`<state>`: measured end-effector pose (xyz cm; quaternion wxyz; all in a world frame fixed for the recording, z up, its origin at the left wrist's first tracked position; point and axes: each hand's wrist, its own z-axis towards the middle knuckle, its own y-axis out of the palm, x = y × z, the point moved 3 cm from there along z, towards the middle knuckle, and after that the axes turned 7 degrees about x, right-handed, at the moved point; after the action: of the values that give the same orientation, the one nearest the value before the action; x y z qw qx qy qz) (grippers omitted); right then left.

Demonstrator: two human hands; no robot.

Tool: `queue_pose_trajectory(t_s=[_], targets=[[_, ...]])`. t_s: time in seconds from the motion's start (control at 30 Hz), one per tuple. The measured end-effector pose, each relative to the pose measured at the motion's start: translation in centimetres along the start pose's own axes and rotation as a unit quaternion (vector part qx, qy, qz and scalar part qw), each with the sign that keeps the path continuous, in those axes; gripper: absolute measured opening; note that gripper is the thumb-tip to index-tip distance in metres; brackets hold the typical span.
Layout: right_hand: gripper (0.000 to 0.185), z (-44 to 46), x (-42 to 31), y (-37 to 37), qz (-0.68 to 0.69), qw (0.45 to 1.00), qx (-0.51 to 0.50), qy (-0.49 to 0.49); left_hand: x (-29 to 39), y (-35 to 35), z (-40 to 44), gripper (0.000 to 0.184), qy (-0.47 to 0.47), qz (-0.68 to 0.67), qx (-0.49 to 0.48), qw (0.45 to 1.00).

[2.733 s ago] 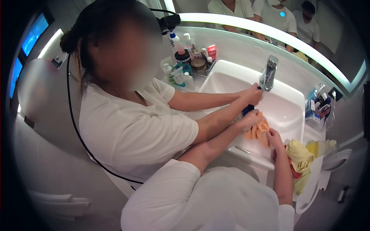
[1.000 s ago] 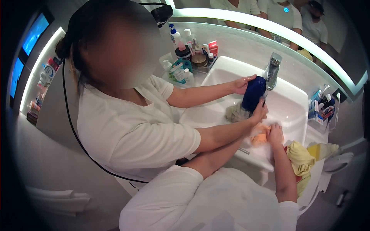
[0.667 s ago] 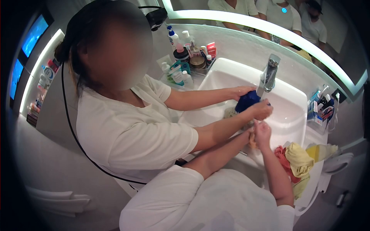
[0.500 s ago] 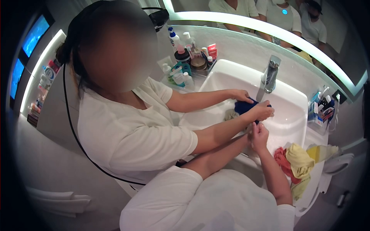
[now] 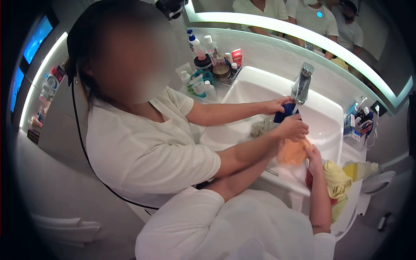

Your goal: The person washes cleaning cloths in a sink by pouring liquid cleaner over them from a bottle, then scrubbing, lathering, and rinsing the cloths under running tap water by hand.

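Observation:
An orange cloth (image 5: 293, 151) is spread over the front part of the white sink (image 5: 331, 125), partly blurred. My right hand (image 5: 313, 157) is closed on its right edge. My left forearm passes beneath another person's forearm, which hides my left hand near the left side of the orange cloth; its fingers cannot be made out. Just behind, the other person's two hands hold a dark blue cloth (image 5: 284, 113) under the chrome faucet (image 5: 303, 82). Beside them in the sink lies a bunched pale greyish cloth (image 5: 261, 128).
Yellow cloth (image 5: 337, 177) and red cloth are heaped on the sink's right edge, beside a bottle of yellow liquid (image 5: 362, 170). Toiletries (image 5: 209, 65) stand at the back left, more at the right (image 5: 359, 119). The other person (image 5: 147, 143) leans in close on the left.
My hands were close together with the orange cloth mostly hidden; now my right hand has moved right and the cloth is spread open. The other person's blue cloth has moved up toward the faucet.

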<state>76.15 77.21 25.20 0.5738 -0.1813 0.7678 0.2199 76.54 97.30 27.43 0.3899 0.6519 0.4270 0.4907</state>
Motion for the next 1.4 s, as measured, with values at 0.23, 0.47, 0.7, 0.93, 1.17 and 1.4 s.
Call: queue_pose_trajectory(t_s=[0.23, 0.47, 0.7, 0.93, 1.17, 1.4], targets=[[0.013, -3.8, -5.4, 11.2, -0.135, 0.946, 0.101, -0.278, -6.3, -2.5, -3.4, 0.037, -0.044, 0.014, 0.051, 0.998], [0.021, -0.3, -2.8, 8.6, -0.371, 0.838, 0.155, -0.368, -9.7, -1.7, -6.0, 0.038, -0.102, 0.013, 0.057, 0.993], [0.039, 3.5, 0.2, 0.7, -0.301, 0.904, 0.266, -0.149, -9.3, 0.7, -8.3, 0.023, -0.186, 0.164, 0.053, 0.967], [0.035, 3.3, 1.4, -1.0, -0.452, 0.879, 0.043, -0.149, -8.2, -2.9, -6.8, 0.027, -0.103, 0.141, 0.097, 0.98], [0.023, 2.4, 0.0, 4.6, 0.151, 0.987, 0.031, -0.037, -6.3, -7.9, -3.2, 0.031, 0.023, 0.185, 0.19, 0.964], [0.026, 2.7, 0.3, 7.9, -0.247, 0.923, 0.195, -0.223, -8.8, -12.3, -3.2, 0.032, -0.003, 0.06, 0.225, 0.972]])
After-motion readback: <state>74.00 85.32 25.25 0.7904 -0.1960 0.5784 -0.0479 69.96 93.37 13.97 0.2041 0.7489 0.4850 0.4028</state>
